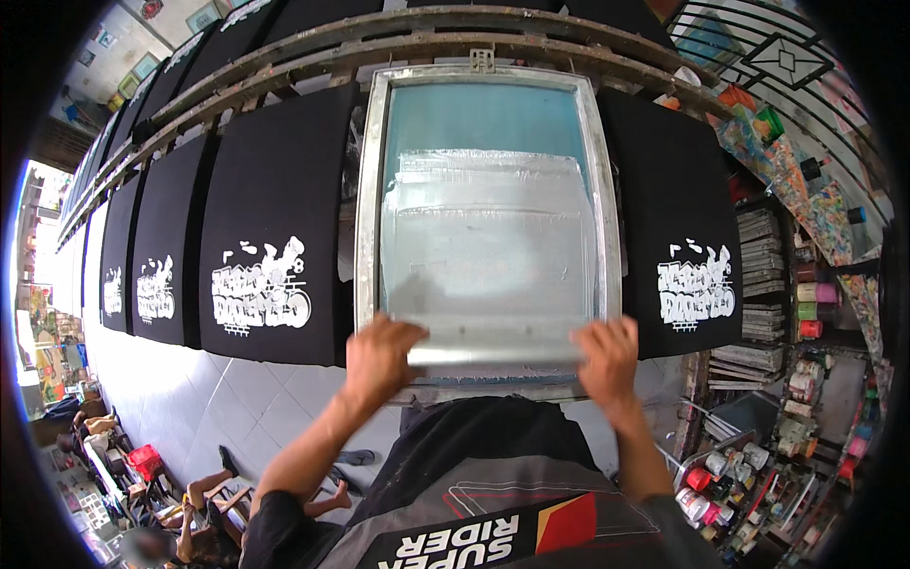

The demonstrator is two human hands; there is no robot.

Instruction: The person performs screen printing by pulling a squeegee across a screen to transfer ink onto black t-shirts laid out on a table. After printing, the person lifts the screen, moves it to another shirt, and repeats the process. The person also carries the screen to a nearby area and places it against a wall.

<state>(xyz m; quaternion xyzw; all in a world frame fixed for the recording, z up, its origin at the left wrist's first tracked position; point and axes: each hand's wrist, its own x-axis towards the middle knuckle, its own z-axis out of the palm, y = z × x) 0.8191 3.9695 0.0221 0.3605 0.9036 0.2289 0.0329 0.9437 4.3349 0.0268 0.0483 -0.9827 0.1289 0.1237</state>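
Note:
A printing screen [488, 228] in a metal frame lies in the middle, its teal mesh largely covered with pale grey ink or paste. A wide silver squeegee [493, 346] spans the screen's near part. My left hand [384, 356] is closed on the squeegee's left end, and my right hand [607, 356] on its right end, slightly blurred. Black fabric pieces [265, 171] on boards stand either side of the screen, several bearing white prints.
Wooden rails [284, 38] run behind the boards. At right are stacked grey slabs [758, 266], paint pots [720, 484] and a black metal grille [787, 52]. At lower left, seated people [204, 503] and a red bag [144, 462] are on or near the tiled floor [246, 408].

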